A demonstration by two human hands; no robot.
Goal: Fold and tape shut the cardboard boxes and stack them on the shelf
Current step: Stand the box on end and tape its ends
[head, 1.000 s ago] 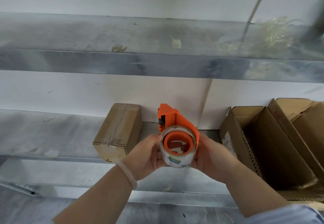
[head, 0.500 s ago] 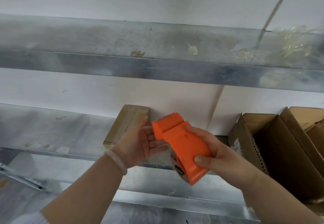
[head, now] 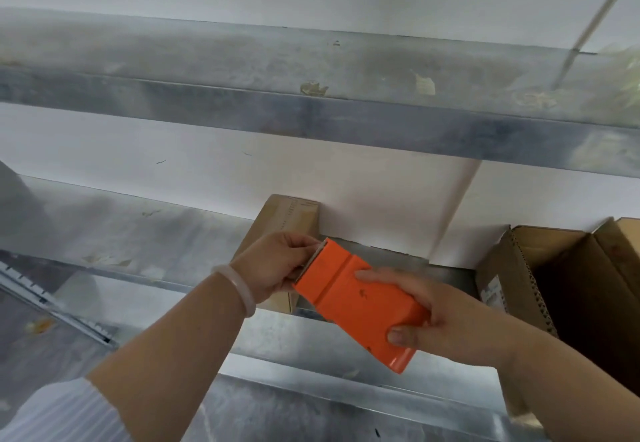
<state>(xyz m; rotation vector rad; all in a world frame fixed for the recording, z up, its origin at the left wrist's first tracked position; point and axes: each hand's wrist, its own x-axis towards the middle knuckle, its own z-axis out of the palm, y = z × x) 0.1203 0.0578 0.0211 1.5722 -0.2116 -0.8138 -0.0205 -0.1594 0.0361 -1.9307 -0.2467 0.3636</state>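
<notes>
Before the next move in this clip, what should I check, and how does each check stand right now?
1. Dispenser gripped securely: ok. The right hand wraps its body.
2. Left hand at the front end: ok. Its fingers pinch the dispenser's front edge.
3. Tape end pulled free: cannot tell. The roll faces away from the camera.
4. Box in place for taping: not ok. The open box stands off to the right, away from both hands.
5. Closed box stacked: ok. It sits on the shelf against the wall.
</notes>
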